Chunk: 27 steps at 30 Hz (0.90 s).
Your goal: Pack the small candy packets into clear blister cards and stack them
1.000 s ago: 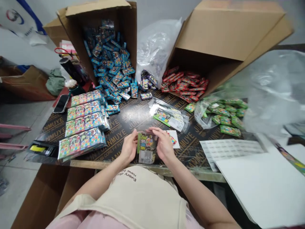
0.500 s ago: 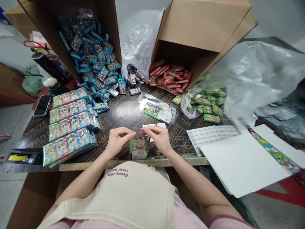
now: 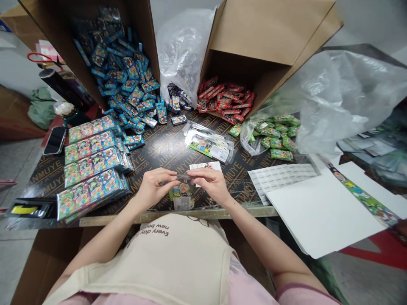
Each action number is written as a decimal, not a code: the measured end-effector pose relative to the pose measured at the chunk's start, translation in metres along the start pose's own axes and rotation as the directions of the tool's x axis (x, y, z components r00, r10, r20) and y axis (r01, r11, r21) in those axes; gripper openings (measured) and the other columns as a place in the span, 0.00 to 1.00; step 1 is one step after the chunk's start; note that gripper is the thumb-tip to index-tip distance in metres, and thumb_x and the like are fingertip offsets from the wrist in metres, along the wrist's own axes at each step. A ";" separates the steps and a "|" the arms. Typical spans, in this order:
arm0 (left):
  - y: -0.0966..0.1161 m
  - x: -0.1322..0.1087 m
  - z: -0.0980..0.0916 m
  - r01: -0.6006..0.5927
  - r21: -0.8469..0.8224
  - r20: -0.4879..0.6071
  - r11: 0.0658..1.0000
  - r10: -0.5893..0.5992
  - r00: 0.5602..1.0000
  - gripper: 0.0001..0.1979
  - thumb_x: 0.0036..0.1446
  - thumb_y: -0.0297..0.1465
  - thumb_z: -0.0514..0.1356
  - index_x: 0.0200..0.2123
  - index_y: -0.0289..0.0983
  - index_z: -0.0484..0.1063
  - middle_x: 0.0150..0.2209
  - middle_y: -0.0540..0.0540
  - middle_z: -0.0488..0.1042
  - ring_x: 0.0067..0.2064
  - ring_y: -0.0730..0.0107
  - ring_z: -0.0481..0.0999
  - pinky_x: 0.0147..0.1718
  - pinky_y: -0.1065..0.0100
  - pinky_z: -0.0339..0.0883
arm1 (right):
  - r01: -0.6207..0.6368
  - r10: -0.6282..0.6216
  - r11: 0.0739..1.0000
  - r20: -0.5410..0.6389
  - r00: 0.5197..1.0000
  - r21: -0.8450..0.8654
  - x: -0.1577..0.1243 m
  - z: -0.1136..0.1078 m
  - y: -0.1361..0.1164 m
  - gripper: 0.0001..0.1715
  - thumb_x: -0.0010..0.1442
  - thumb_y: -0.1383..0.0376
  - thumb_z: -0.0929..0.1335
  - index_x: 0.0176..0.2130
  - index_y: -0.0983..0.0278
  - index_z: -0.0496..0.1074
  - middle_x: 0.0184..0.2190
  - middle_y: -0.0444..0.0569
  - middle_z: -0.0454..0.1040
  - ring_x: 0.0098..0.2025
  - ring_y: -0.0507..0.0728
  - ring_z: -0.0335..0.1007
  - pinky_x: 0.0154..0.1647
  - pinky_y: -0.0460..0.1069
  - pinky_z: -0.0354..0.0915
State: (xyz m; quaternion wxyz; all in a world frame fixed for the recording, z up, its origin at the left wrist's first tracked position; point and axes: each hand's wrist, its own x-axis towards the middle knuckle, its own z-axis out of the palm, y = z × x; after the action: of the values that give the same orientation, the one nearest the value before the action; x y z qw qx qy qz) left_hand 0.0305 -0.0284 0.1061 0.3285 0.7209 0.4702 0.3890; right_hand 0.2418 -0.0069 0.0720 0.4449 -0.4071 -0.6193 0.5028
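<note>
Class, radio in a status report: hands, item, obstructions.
Left hand, right hand pinching clear plastic strip above printed card packet. White card lying just beyond.

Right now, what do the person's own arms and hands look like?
The left hand and right hand are bare, with no gloves, and the forearms are uncovered. A pink short sleeve shows at the upper arm, beside a beige apron printed with dark lettering.

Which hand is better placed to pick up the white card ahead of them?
Right, probably: the right hand lies just below the white card, while the left hand is farther away. Both pinch a clear plastic strip.
</note>
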 end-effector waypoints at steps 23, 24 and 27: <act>-0.010 -0.001 0.006 -0.041 0.114 0.017 0.993 0.040 0.999 0.05 0.54 0.29 0.62 0.29 0.38 0.79 0.36 0.42 0.80 0.35 0.65 0.79 0.35 0.67 0.71 | 0.167 -0.160 0.980 0.068 0.985 -0.108 -0.012 0.003 0.010 0.08 0.56 0.62 0.71 0.38 0.57 0.78 0.41 0.49 0.79 0.46 0.60 0.75 0.51 0.58 0.67; -0.011 0.000 0.006 -0.037 0.091 0.005 0.995 0.037 0.999 0.05 0.54 0.28 0.62 0.28 0.38 0.79 0.34 0.42 0.80 0.34 0.66 0.79 0.34 0.68 0.71 | 0.160 -0.153 0.983 0.071 0.986 -0.095 -0.012 0.002 0.012 0.09 0.57 0.62 0.70 0.41 0.57 0.77 0.43 0.50 0.78 0.47 0.60 0.74 0.53 0.58 0.66; -0.013 0.003 0.000 -0.012 0.012 -0.057 1.000 0.013 0.998 0.04 0.51 0.28 0.64 0.26 0.39 0.79 0.31 0.44 0.80 0.32 0.66 0.79 0.33 0.68 0.71 | 0.069 -0.069 0.998 0.008 0.998 0.010 -0.008 -0.008 0.018 0.26 0.57 0.56 0.70 0.55 0.54 0.68 0.57 0.50 0.69 0.53 0.60 0.70 0.55 0.57 0.65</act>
State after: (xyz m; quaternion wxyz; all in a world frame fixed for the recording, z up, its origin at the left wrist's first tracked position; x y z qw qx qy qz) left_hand 0.0262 -0.0213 0.0957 0.3082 0.7144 0.4771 0.4088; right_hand 0.2528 -0.0090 0.0541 0.4616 -0.3810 -0.6323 0.4918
